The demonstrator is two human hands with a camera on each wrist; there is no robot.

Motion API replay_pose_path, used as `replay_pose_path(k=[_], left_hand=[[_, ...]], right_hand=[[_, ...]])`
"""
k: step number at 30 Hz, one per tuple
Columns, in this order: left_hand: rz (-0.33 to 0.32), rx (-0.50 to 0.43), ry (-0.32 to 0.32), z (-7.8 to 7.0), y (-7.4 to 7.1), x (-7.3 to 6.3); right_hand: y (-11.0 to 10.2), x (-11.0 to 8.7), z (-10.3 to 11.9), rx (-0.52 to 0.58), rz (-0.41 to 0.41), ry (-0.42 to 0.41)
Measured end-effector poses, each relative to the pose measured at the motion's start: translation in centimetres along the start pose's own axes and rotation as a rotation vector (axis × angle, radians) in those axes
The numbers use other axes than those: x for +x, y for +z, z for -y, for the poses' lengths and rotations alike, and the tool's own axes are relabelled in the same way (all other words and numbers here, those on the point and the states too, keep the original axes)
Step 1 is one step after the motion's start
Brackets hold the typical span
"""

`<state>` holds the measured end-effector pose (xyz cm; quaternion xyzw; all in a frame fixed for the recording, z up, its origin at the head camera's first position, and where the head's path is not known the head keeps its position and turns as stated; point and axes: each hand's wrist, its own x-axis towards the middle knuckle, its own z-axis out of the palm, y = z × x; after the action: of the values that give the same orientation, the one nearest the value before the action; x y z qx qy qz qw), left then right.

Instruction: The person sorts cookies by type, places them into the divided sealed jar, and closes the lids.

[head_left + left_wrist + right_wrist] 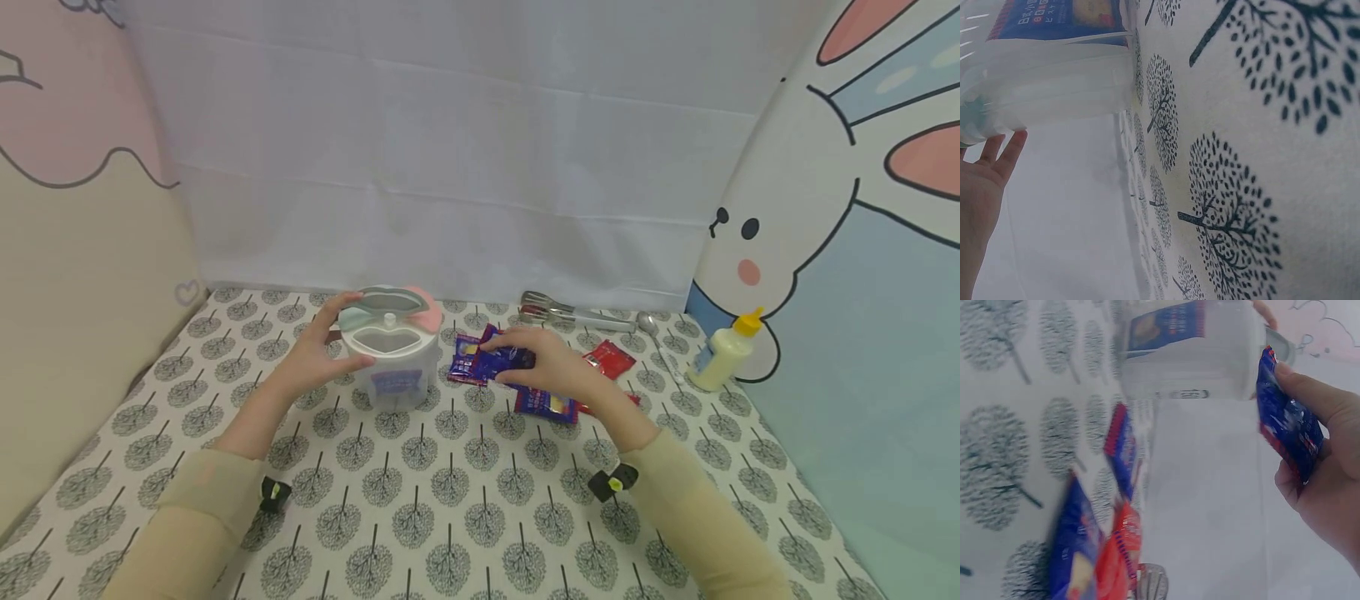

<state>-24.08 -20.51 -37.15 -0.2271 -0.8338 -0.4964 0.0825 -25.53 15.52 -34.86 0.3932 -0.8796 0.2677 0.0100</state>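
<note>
A clear plastic canister [390, 364] stands on the table, its round lid [426, 317] split into white, green and pink sections. A blue snack packet [1060, 20] lies inside it. My left hand [318, 354] holds the canister from its left side, thumb at the front and fingers near the lid. Between thumb and fingers, my right hand [555, 364] pinches another blue snack packet [1288, 422], held above the table to the right of the canister. Below and beside that hand lie blue packets [546, 405] [465, 360] and red packets [612, 358].
Metal tongs [585, 319] lie along the back of the table, with a spoon [660, 343] to their right. A pale yellow bottle [723, 357] with a yellow cap stands at the right edge. White curtain [450, 167] and printed cloths border the table.
</note>
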Motion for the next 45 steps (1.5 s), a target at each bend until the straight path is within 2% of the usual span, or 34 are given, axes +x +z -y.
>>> replay_pose_path(k=[5,12,17,20,22,29,34,38,45], left_hand=[[0.001,-0.003,0.001,0.1,0.0,0.0],[-0.013,0.007,0.021,3.0,0.1,0.5],[0.003,-0.001,0.012,1.3,0.0,0.3],[0.008,0.011,0.012,0.3,0.0,0.2],[0.003,0.016,0.005,0.3,0.0,0.3],[-0.019,0.021,-0.007,2.9,0.2,0.7],[-0.018,0.021,0.021,3.4,0.1,0.8],[-0.006,0.029,0.023,2.9,0.1,0.7],[0.011,0.023,0.023,0.1,0.0,0.0]], right_hand=[[-1.6,1.1,1.0,0.029,-0.113,-0.080],[-2.9,2.9,2.7,0.077,-0.179,-0.198],[-3.2,4.5,3.5,0.118,-0.211,-0.254],[-3.2,5.4,4.0,0.159,-0.217,-0.251],[-3.1,6.0,4.5,0.178,-0.219,-0.245],[-1.7,8.2,5.6,0.220,-0.273,-0.272],[0.2,9.8,5.9,0.323,-0.335,-0.281],[1.8,10.6,5.8,0.380,-0.376,-0.308],[4.3,10.9,5.3,0.289,-0.410,-0.353]])
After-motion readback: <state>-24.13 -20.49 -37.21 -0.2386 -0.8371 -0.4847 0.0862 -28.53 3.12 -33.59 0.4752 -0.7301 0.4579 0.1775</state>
